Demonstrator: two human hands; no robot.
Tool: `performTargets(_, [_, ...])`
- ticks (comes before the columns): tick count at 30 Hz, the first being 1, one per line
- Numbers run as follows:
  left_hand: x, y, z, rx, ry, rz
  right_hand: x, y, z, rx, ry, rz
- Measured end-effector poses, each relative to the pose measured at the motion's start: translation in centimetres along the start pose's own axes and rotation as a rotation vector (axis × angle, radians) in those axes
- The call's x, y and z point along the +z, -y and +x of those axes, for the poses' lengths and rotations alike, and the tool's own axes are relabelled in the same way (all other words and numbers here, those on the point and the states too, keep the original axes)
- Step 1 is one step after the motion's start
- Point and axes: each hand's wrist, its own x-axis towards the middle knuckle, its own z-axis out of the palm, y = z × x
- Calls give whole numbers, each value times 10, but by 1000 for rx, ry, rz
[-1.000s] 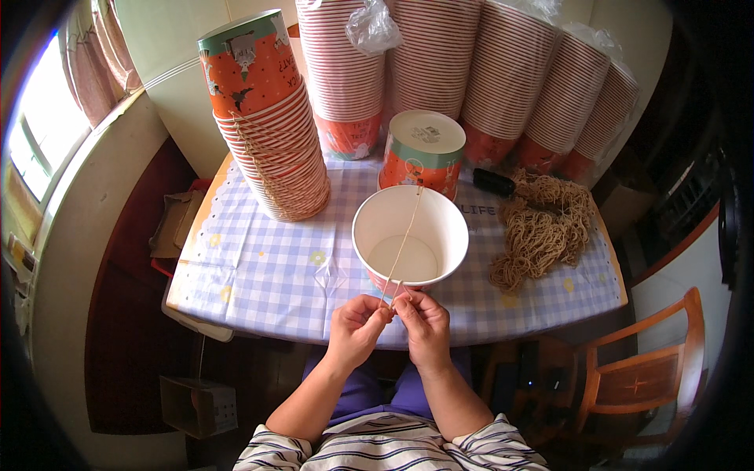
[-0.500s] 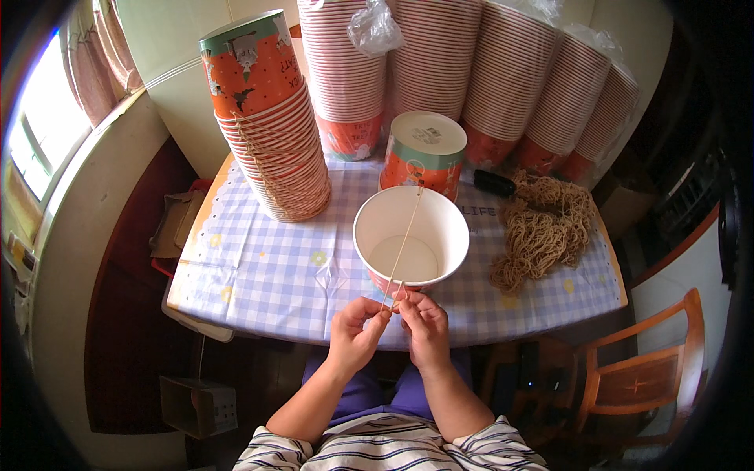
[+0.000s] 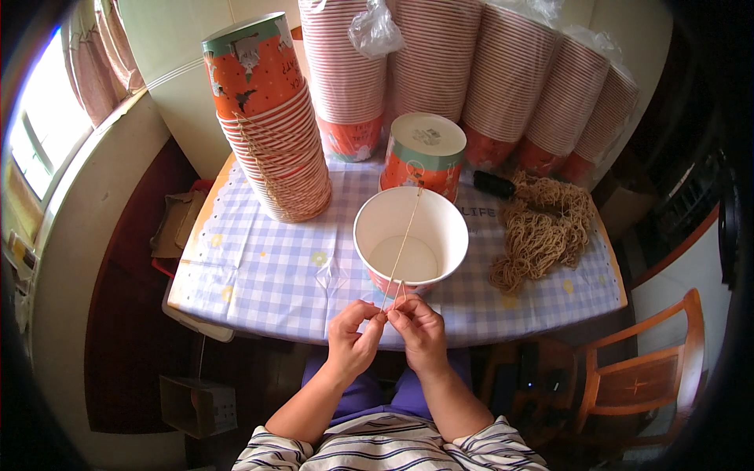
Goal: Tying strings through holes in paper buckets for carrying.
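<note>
The left-hand grip (image 3: 352, 337) and right-hand grip (image 3: 422, 334) are pinching a thin tan string (image 3: 405, 242), fingertips close together. It is running across the mouth of an upright paper bucket (image 3: 448, 235), standing near the counter's (image 3: 290, 282) front edge. Behind, an upturned orange-and-green bucket (image 3: 424, 161) is standing; over on the right, tangled twine (image 3: 546, 235) is lying.

hands (image 3: 422, 336) closer tog. vs b4
</note>
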Motion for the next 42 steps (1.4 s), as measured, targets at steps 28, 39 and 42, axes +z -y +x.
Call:
performTargets(28, [5, -14, 17, 609, 86, 592, -4, 8, 11, 63, -105, 123])
performTargets(39, [7, -1, 11, 582, 52, 583, -6, 7, 8, 127, -151, 178])
performTargets(42, [7, -2, 11, 570, 43, 596, -8, 4, 4, 119, -139, 160])
